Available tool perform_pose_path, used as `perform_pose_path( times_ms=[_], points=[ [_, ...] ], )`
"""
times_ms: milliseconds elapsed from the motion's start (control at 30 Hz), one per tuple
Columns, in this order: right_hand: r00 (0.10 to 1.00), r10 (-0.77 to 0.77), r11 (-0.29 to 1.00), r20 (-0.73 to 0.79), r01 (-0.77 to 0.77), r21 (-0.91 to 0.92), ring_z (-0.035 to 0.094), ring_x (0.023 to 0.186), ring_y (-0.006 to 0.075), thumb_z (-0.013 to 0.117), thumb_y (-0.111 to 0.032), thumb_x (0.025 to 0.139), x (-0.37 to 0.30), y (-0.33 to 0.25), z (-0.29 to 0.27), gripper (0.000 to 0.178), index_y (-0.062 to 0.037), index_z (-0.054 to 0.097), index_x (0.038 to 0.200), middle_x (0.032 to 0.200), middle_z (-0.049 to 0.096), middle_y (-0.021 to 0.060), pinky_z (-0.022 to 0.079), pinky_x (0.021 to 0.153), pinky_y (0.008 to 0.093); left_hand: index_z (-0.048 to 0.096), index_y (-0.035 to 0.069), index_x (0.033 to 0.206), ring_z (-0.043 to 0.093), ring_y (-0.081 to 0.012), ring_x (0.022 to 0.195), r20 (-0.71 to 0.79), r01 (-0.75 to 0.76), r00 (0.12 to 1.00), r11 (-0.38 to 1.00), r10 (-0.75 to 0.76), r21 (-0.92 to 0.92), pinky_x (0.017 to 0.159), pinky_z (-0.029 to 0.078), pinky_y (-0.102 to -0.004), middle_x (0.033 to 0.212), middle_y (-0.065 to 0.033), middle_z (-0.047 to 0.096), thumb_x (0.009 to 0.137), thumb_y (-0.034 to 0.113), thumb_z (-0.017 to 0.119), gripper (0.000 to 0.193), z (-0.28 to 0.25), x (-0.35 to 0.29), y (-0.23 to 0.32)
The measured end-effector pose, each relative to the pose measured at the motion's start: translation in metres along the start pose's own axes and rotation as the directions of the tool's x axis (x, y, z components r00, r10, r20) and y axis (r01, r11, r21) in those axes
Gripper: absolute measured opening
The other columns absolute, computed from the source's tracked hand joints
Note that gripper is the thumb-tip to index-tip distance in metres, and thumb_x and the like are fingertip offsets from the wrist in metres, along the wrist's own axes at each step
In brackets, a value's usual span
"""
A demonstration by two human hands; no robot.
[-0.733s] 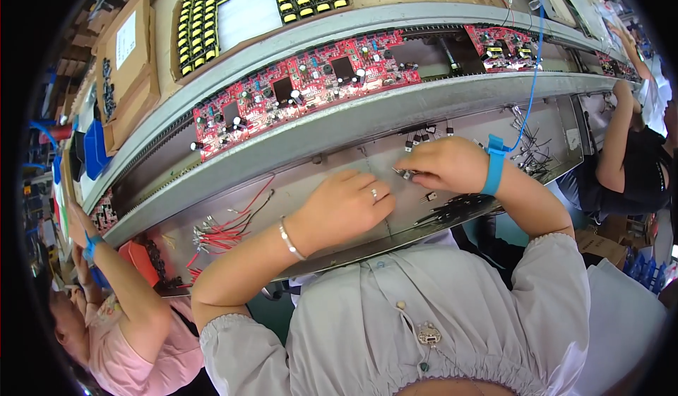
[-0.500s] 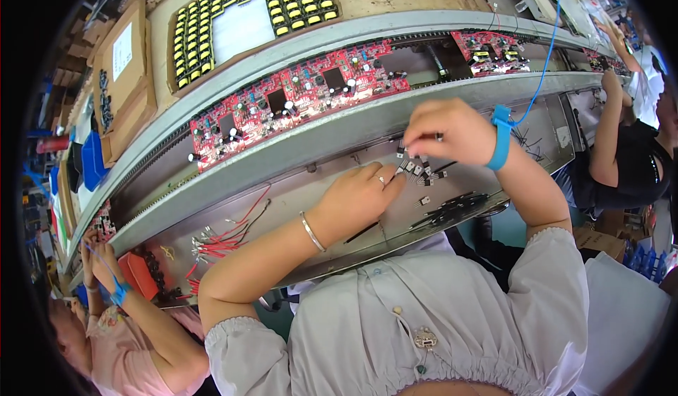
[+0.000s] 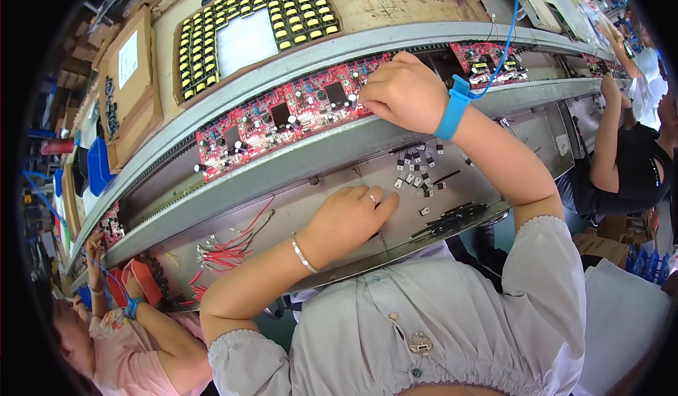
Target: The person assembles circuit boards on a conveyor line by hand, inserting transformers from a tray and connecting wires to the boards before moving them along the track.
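Note:
My right hand point(image 3: 406, 93), with a blue wrist strap point(image 3: 453, 110), is over the right end of the red circuit boards point(image 3: 286, 110). Its fingers are pinched together and hide whatever they hold. Lower down, my left hand point(image 3: 347, 221) rests over the metal tray point(image 3: 311, 209) with fingers curled; anything inside them is hidden. Right of it lies a loose cluster of small black transistors point(image 3: 415, 171) with metal tabs and legs. Black thin parts point(image 3: 459, 216) lie in a pile near the tray's front edge.
Red wires point(image 3: 220, 253) lie at the tray's left. Beyond the rail, a box of yellow-and-black coils point(image 3: 304, 14) sits beside an open carton point(image 3: 131, 78). A blue cord point(image 3: 510, 36) runs from my strap. Co-workers sit left point(image 3: 152, 346) and right point(image 3: 621, 149).
My right hand has moved up and left from the transistor cluster to the circuit board. My left hand has drawn back a little left and down, uncovering more transistors.

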State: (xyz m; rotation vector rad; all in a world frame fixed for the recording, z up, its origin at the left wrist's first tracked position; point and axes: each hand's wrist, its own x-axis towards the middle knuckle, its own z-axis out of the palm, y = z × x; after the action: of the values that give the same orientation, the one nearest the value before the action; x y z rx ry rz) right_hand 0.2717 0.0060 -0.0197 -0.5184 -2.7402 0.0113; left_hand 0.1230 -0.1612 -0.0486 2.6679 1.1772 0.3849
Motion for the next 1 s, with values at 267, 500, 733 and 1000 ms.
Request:
perform_pose_path(
  times_ms=[267,500,733,1000],
  points=[
    [1.000,-0.007,1.000,0.017,0.007,0.000,0.056,0.080,0.0164,0.063,-0.014,0.073,0.002,0.001,-0.003,0.002,-0.0137,0.062,0.075,0.074,0.059,-0.0009,0.036,0.076,0.0318,0.056,0.010,0.085,0.057,-0.0195,0.071,-0.133,-0.004,0.991,0.999,0.008,0.036,0.061,0.048,-0.0308,0.081,-0.0030,0.052,0.066,0.015,0.065,0.022,-0.032,-0.018,-0.002],
    [0.999,0.021,1.000,0.030,-0.021,0.000,0.056,0.081,0.0164,0.064,-0.014,0.073,0.006,0.001,0.000,0.002,-0.0138,0.061,0.074,0.074,0.059,-0.0013,0.034,0.078,0.0331,0.057,0.011,0.083,0.058,-0.0201,0.069,-0.251,0.060,0.967,0.997,-0.046,0.048,0.060,0.048,-0.0313,0.082,-0.0028,0.054,0.065,0.009,0.068,0.021,-0.045,-0.026,-0.010],
    [0.993,0.058,0.997,0.100,-0.052,-0.063,0.056,0.086,0.0172,0.064,-0.015,0.073,0.004,-0.011,0.002,0.003,-0.0143,0.063,0.076,0.081,0.059,-0.0013,0.036,0.078,0.0344,0.062,0.010,0.090,0.060,-0.0221,0.074,-0.327,0.123,0.937,0.992,-0.120,-0.012,0.064,0.048,-0.0331,0.084,-0.0034,0.059,0.069,0.007,0.070,0.023,-0.052,-0.034,-0.020],
    [0.992,0.116,0.986,0.052,-0.121,0.116,0.055,0.091,0.0186,0.065,-0.013,0.073,-0.006,-0.003,0.005,0.006,-0.0145,0.066,0.079,0.089,0.057,-0.0013,0.036,0.080,0.0347,0.063,0.009,0.088,0.060,-0.0214,0.069,-0.392,0.104,0.914,0.994,-0.103,-0.019,0.063,0.049,-0.0312,0.080,-0.0037,0.061,0.070,0.012,0.073,0.021,-0.047,-0.034,-0.021]
  ],
)
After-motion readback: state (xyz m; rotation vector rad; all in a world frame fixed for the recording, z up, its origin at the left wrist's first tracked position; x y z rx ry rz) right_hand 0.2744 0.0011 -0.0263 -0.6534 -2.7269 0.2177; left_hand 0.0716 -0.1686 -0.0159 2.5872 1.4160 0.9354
